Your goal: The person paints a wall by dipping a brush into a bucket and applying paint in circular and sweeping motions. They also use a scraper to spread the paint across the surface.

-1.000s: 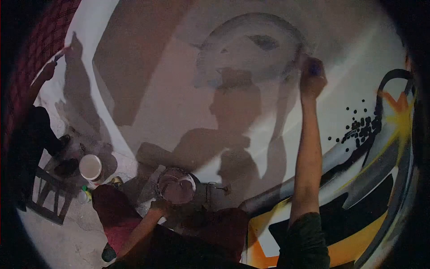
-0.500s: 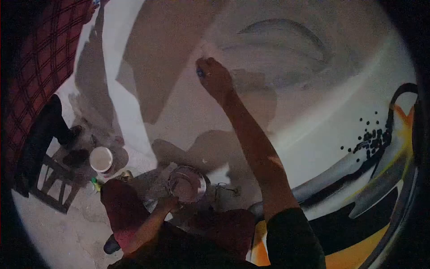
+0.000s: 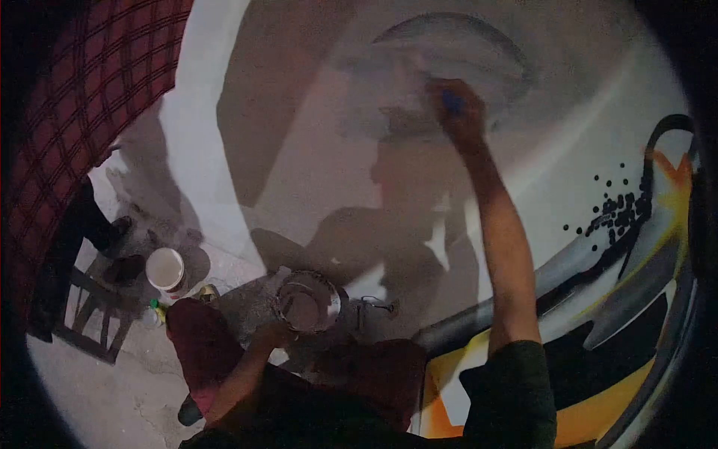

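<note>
My right hand (image 3: 458, 108) is raised against the wall, closed around a paintbrush with a blue part; its pale tip (image 3: 413, 61) is blurred by motion. Just above it is a grey painted arc (image 3: 464, 21) on the white wall. My left hand (image 3: 275, 337) is low, closed at the near rim of a paint bucket (image 3: 334, 307). The inside of this bucket looks pinkish grey in the dim light. Most of the left fingers are in shadow.
A white bucket (image 3: 165, 271) stands on the floor at left, with a green-capped bottle (image 3: 157, 308) near it. Farther left are a dark step stool (image 3: 93, 310) and a person in a red checked garment (image 3: 97, 75). Painted orange, yellow and black shapes (image 3: 621, 359) cover the wall's lower right.
My right hand has swept to the right and slightly up along the wall with the paintbrush. My left hand stays at the bucket, and the view has shifted a little.
</note>
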